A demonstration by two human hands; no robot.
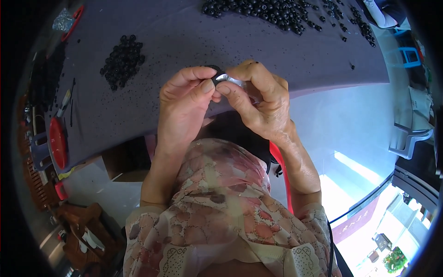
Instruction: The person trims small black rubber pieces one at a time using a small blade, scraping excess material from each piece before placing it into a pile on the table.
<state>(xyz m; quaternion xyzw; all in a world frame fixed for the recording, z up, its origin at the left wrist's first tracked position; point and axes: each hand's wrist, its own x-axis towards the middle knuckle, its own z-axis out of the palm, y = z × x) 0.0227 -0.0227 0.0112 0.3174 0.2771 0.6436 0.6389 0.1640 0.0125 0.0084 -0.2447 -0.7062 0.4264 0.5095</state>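
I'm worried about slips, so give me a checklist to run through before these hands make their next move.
1. Left hand has the small black piece pinched: ok.
2. Right hand grips the shiny metal item: ok.
3. Metal tip well clear of the left fingertips: cannot tell; they are very close together.
4. Smaller pile of black pieces apart from both hands: ok, it lies off to their left.
5. Tablecloth free of specks: not ok, dark bits are scattered over it.

Small black piece (217,72) — silvery tool (234,81) (partly hidden) against it
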